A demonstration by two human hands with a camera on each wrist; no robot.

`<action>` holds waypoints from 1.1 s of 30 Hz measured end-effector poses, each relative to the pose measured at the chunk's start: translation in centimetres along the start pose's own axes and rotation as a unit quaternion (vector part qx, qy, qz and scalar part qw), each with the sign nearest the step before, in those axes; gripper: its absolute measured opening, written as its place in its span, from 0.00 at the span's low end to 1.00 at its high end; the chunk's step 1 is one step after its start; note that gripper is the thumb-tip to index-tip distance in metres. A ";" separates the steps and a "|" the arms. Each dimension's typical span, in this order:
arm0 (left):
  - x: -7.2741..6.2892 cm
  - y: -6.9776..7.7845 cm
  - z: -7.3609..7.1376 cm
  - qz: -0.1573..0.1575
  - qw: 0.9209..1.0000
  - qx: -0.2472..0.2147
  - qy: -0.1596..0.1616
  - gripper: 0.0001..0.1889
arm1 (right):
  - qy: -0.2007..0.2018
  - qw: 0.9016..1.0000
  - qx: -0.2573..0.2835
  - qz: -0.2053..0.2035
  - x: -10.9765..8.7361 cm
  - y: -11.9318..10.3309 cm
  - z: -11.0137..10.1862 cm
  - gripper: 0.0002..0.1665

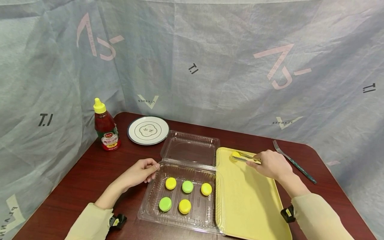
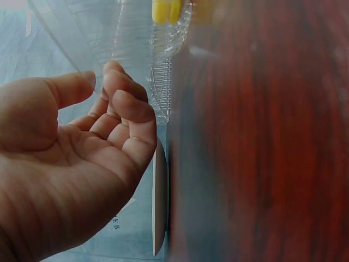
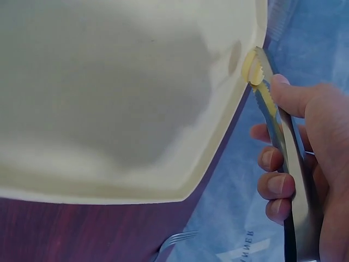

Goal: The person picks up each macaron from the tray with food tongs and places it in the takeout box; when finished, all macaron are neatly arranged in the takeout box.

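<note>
My right hand [image 1: 271, 164] grips metal tongs [image 3: 297, 180] with serrated tips. Between those tips is a yellow macaron [image 3: 252, 68], over the far left corner of the yellow tray [image 1: 249, 200]. At the left, my left hand [image 1: 141, 172] pinches the rim of a clear plastic box [image 1: 150, 200] between thumb and fingers. Inside the box lie three yellow macarons, one of them [image 1: 184, 206] in the front row, and two green ones, one [image 1: 165, 204] at front left. The box's lid [image 1: 190, 150] is folded back, away from me.
Behind the box, to its left, is a white plate [image 1: 150, 130] with a dark blue rim. A ketchup bottle [image 1: 107, 128] with a yellow cap stands at the far left. Right of the tray lies a fork [image 1: 295, 163]. Grey printed cloth [image 1: 210, 83] hangs behind the table.
</note>
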State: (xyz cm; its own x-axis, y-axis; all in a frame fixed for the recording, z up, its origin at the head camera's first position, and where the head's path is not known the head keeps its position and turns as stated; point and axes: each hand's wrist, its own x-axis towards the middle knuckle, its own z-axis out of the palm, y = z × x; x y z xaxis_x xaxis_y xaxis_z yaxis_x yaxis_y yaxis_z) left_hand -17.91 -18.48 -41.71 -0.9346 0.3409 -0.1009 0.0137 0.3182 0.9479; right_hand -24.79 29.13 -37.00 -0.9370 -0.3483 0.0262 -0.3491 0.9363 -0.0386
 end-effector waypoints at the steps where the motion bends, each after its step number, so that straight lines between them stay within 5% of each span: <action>1: 0.0 0.0 0.0 0.000 1.000 0.000 0.000 0.12 | 0.000 1.000 0.000 -0.001 -0.1 -0.1 -0.1 0.24; 21: -0.1 0.0 -0.1 0.001 1.000 -0.001 -0.002 0.12 | 0.037 0.998 -0.008 -0.042 -1.7 -3.3 -3.9 0.27; 33: 0.0 0.2 0.0 -0.003 1.000 0.005 0.001 0.12 | 0.042 0.995 -0.006 -0.087 -2.6 -6.4 -5.6 0.21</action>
State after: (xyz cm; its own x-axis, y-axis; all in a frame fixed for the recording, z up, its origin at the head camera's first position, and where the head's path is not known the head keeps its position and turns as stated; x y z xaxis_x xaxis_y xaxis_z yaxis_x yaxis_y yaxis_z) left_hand -17.87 -18.44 -41.54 -0.9355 0.3372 -0.1056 0.0118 0.3285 0.9444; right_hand -20.12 24.32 -31.21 -0.8579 -0.5008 0.1151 -0.5055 0.8627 -0.0143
